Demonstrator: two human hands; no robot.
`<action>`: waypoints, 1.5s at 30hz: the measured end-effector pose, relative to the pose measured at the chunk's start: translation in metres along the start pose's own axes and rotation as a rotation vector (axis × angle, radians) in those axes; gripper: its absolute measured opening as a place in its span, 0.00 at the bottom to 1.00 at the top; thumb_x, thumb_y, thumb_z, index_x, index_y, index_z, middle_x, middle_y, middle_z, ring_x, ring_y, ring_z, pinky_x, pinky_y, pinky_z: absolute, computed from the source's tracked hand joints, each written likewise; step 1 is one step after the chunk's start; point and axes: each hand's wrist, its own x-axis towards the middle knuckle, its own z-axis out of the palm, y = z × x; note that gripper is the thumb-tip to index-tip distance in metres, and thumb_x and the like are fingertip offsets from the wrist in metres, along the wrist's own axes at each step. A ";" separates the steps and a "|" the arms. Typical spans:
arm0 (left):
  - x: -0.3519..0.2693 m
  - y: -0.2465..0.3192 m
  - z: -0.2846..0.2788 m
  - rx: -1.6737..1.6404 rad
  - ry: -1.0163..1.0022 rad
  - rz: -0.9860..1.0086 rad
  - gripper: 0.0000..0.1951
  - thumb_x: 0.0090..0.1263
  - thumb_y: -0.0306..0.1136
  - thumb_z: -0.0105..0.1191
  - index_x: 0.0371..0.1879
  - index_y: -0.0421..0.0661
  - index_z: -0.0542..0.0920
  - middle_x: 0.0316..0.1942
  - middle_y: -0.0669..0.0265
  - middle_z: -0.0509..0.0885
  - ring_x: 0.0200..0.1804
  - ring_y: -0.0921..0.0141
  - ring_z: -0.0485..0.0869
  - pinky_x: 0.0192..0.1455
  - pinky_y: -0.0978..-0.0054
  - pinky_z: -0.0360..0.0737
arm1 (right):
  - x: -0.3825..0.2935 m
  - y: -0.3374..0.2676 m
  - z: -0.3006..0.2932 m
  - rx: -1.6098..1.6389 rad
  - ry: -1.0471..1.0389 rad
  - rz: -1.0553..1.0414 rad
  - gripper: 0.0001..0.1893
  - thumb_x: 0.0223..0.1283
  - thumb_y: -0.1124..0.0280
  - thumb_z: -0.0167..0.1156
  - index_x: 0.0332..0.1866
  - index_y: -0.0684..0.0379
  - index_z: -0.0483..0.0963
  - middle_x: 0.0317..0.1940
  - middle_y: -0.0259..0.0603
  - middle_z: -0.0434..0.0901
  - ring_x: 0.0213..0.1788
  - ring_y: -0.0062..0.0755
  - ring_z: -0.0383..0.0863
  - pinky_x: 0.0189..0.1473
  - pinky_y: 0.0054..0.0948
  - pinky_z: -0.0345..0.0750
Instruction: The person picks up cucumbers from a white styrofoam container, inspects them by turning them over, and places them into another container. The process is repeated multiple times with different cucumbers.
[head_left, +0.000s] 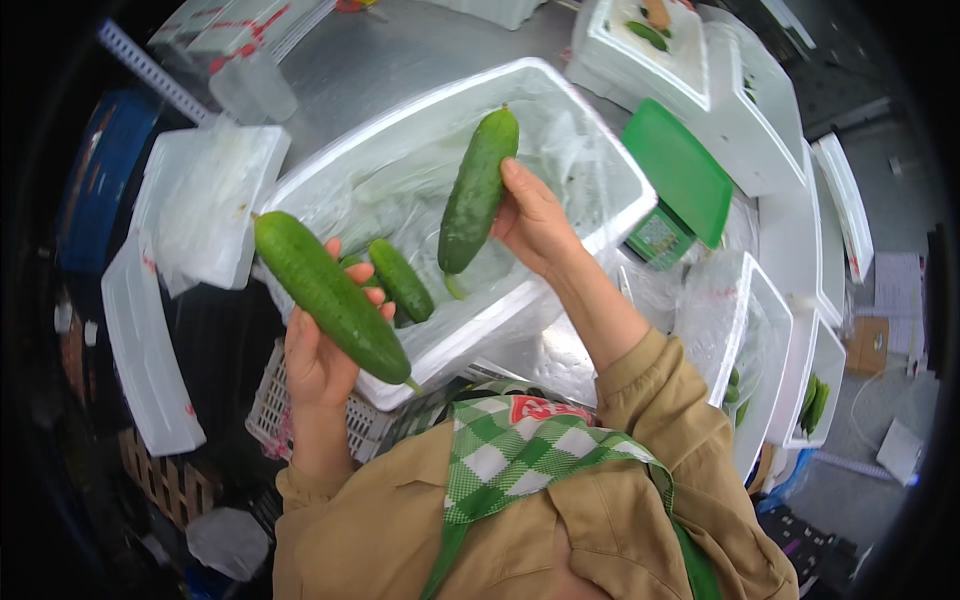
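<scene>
A smooth green cucumber (330, 296) lies across the palm and fingers of my left hand (324, 352), over the near left rim of a white foam box (480, 330). My right hand (536, 217) grips a darker cucumber (476, 191) from its right side, above the inside of that box. Down in the box, on its clear plastic liner (405, 180), rests another cucumber (401, 281). At least one more is partly hidden there behind my left fingers.
A digital scale (661, 236) with a green tray (679, 165) stands right of the box. Further right are foam boxes (750, 322), some with cucumbers (814, 405). Foam lids (217, 202) lie at left, above a white plastic basket (367, 427). Another person's hand (658, 13) shows at top right.
</scene>
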 end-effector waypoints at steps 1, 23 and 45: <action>0.002 -0.002 0.004 -0.019 -0.007 -0.020 0.37 0.72 0.43 0.49 0.71 0.39 0.45 0.61 0.47 0.68 0.57 0.58 0.76 0.61 0.54 0.73 | -0.006 -0.007 0.001 0.264 -0.032 0.003 0.26 0.70 0.48 0.43 0.59 0.60 0.65 0.44 0.42 0.76 0.46 0.36 0.79 0.50 0.40 0.78; 0.035 -0.120 0.085 0.001 0.060 -0.504 0.26 0.70 0.34 0.49 0.65 0.44 0.60 0.60 0.52 0.70 0.64 0.56 0.69 0.62 0.53 0.71 | -0.145 -0.037 -0.061 0.463 -0.029 -0.035 0.29 0.70 0.49 0.34 0.65 0.60 0.59 0.46 0.50 0.76 0.42 0.39 0.81 0.36 0.42 0.82; 0.030 -0.203 0.109 -0.227 -0.091 -0.660 0.32 0.62 0.43 0.54 0.67 0.53 0.62 0.63 0.59 0.69 0.66 0.60 0.67 0.68 0.47 0.62 | -0.235 -0.061 -0.081 -0.805 0.507 -0.174 0.27 0.51 0.57 0.67 0.52 0.65 0.72 0.37 0.44 0.78 0.37 0.30 0.79 0.41 0.28 0.76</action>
